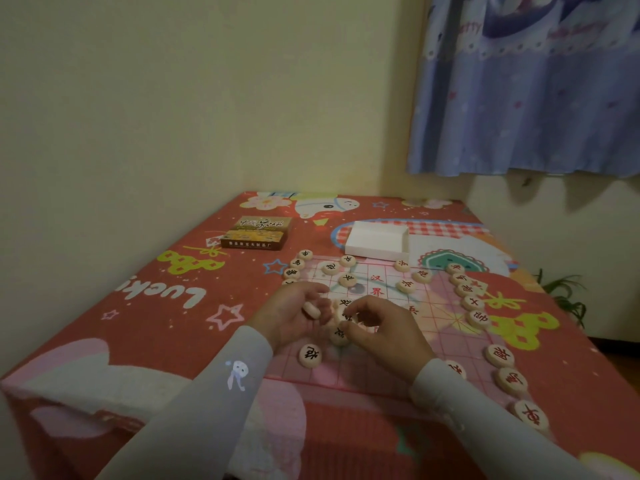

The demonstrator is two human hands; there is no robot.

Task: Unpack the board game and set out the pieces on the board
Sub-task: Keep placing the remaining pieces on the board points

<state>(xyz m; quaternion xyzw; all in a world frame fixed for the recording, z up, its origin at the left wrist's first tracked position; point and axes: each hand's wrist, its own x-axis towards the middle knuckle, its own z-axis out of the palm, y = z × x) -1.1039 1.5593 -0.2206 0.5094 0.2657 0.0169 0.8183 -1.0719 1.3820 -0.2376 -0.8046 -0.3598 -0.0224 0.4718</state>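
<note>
With the left hand (294, 315) cupping loose discs (311, 310) and the right hand (377, 323) pinching one, a sleeve could sweep placed pieces (498, 355) off the near-right board (450, 337).

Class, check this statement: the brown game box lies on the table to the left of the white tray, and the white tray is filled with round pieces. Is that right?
Not quite. In the head view the white tray looks empty; the round pieces lie on and around the board. The rest holds: the brown game box lies on the table to the left of the tray.
</note>
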